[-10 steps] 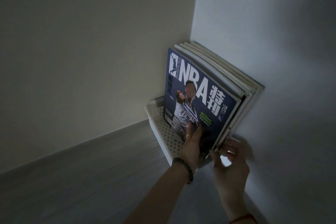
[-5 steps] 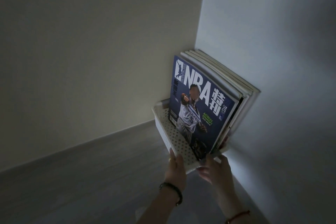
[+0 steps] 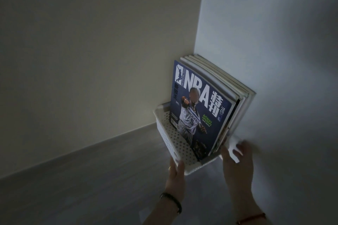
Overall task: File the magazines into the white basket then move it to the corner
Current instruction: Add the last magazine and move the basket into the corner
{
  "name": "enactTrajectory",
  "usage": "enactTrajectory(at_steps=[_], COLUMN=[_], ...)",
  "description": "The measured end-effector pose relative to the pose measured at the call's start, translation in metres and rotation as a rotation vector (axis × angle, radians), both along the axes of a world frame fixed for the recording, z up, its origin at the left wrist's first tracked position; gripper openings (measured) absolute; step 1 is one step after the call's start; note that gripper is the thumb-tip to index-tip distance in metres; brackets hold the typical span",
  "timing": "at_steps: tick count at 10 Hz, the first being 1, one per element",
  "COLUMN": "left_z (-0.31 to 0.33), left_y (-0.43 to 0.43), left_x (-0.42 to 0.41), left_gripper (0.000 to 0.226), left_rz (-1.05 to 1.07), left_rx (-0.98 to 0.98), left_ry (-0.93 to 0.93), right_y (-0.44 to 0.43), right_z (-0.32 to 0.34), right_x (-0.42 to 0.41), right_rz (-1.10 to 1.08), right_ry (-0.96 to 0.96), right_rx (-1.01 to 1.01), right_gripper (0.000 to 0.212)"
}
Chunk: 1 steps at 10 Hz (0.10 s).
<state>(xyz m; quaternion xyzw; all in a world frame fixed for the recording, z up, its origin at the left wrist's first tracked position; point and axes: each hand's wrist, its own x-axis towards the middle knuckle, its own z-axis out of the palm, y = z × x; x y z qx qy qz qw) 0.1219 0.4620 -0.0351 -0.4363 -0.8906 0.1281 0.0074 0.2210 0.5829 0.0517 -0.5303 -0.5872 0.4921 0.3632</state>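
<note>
In the corner between the back wall (image 3: 91, 60) and right wall (image 3: 274, 60), white basket (image 3: 173, 139) on grey floor (image 3: 91, 179), magazines (image 3: 199, 107) upright inside it, tilted toward the right wall, your left hand (image 3: 176, 177) gripping its near left corner, your right hand (image 3: 237, 166), blurred, curled round the near right corner, hard by the right wall.

1 white basket (image 3: 165, 124), approx 6 magazines (image 3: 199, 113), 2 hands: left hand (image 3: 176, 177), right hand (image 3: 237, 166)
</note>
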Motion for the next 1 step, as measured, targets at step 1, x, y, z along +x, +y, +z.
enactTrajectory(at_steps=[1], left_z=[-0.0076], left_y=[-0.0191], left_x=[0.0241], left_gripper=[0.087], left_rz=[0.164], left_rx=[0.059], left_ry=[-0.040], right_y=[-0.0005], right_z=[0.0100], right_x=[-0.0128], right_rz=[0.084], right_ry=[0.034], right_rx=[0.170], right_gripper=[0.074])
